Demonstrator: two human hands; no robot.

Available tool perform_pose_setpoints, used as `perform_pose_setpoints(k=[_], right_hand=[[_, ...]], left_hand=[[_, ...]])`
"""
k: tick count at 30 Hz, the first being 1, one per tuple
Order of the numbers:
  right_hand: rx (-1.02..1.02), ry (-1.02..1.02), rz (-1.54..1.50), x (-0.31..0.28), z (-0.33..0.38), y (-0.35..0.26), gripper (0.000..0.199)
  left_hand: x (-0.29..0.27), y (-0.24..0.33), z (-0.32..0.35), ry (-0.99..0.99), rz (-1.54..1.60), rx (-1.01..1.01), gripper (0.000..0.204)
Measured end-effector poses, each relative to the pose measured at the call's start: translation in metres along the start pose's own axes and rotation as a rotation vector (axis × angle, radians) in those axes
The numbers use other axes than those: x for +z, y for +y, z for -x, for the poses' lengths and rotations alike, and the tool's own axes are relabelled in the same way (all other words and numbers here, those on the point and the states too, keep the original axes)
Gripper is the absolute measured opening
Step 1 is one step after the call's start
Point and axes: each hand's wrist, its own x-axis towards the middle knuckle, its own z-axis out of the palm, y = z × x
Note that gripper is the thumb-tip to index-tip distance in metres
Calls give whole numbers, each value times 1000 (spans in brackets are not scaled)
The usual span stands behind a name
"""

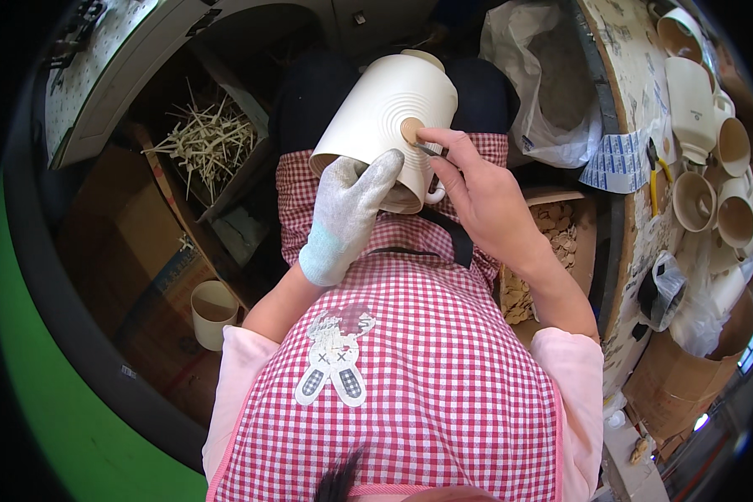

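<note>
A cream plastic jug shell with concentric ripples lies tilted across my lap, its open end toward me. My left hand, in a pale grey glove, grips the rim of that end, thumb on the outside. On the rippled side is a round tan disc. My bare right hand pinches a small thin dark tool between thumb and index finger beside the disc. The index fingertip touches the disc's edge. A small white loop shows at the shell's rim, below the right thumb.
To the left, a box holds a heap of thin pale sticks, and a cream cup stands nearer me. Tan scraps fill a box at right. Yellow-handled pliers and several cream shells lie on the right-hand table.
</note>
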Motion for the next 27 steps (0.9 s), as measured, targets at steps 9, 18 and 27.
perform_pose_setpoints(k=[9, 18, 27], right_hand=[[-60, 98, -8, 8, -1, 4, 29], [-16, 25, -71, 5, -2, -1, 29], [-5, 43, -73, 8, -4, -1, 28]], left_hand=[[4, 3, 2, 33, 17, -8, 49], [4, 3, 1, 39, 36, 5, 50], [2, 4, 2, 32, 6, -16, 50]])
